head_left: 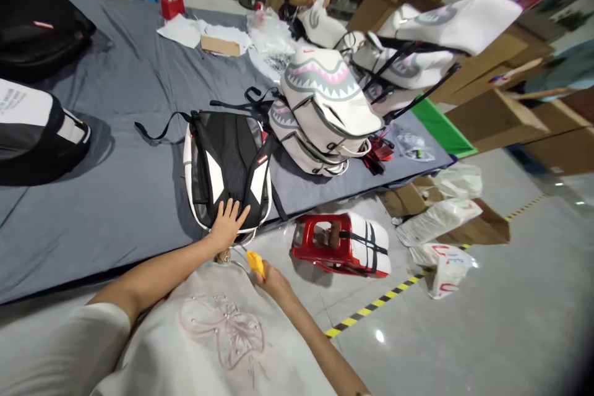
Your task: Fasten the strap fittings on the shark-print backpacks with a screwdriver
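A black backpack with white trim [234, 154] lies on the grey-covered table, its back panel and shoulder straps facing up. My left hand [227, 223] rests flat on the lower part of that panel, fingers spread. Beside the table's front edge, close to my body, my right hand [273, 281] is closed around a small yellow-orange object [255, 265]; its exact kind is hard to make out. This object is just below the backpack's lower right corner. One black strap [162, 130] trails off to the left over the cloth.
White shark-mouth backpacks [325, 86] are stacked to the right, with more on a rack [417, 68]. Black bags [37, 25] sit at left. A red stool [320, 241] stands on the floor beside plastic bags [439, 223] and cartons [496, 114]. Another person's hand [304, 0] works behind.
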{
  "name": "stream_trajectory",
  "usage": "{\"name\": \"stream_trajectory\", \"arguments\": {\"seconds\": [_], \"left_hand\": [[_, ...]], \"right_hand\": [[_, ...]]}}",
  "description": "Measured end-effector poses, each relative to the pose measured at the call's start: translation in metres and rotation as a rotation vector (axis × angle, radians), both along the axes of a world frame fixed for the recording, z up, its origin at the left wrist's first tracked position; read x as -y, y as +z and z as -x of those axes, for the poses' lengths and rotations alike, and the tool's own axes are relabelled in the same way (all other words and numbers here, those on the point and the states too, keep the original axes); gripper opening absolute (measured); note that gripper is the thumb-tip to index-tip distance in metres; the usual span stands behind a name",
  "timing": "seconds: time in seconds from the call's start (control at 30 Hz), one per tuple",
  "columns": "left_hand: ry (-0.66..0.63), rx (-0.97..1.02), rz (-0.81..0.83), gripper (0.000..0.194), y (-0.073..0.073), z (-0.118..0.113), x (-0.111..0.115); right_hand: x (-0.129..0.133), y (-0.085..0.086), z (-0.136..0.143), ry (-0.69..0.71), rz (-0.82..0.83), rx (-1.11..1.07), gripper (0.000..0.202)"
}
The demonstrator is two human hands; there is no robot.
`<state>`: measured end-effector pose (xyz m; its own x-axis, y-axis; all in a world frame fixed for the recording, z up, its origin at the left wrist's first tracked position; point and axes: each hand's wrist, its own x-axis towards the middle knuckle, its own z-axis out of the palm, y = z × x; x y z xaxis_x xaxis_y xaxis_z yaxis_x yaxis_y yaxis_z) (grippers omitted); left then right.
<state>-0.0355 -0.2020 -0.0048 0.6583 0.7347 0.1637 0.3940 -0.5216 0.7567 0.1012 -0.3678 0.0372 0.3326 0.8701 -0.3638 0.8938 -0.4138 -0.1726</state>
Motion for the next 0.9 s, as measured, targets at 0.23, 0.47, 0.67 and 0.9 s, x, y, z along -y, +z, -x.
{"name": "stream_trajectory", "arguments": {"seconds": [0.23,0.47,0.67,0.9], "left_hand": [[0.072,0.225,0.107,0.070,0.043,-0.020,-0.035],[0.494,0.937,0.199,0.079,0.134,-0.023,-0.049],[0.448,0.473,0.396,0.056,0.050,0.017,0.001],[0.281,0.084,0.195,0.069,0.034,0.093,0.034]], "right_hand": [[-0.003,0.012,0.005,-0.059,-0.063,-0.039,0.023],[-0.007,0.020,0.016,-0.050,-0.497,-0.076,0.032],[0.004,-0.005,-0.005,-0.018,-0.447,-0.152,0.035],[0.008,-0.038,-0.028,-0.102,-0.162,-0.233,0.032]]}}
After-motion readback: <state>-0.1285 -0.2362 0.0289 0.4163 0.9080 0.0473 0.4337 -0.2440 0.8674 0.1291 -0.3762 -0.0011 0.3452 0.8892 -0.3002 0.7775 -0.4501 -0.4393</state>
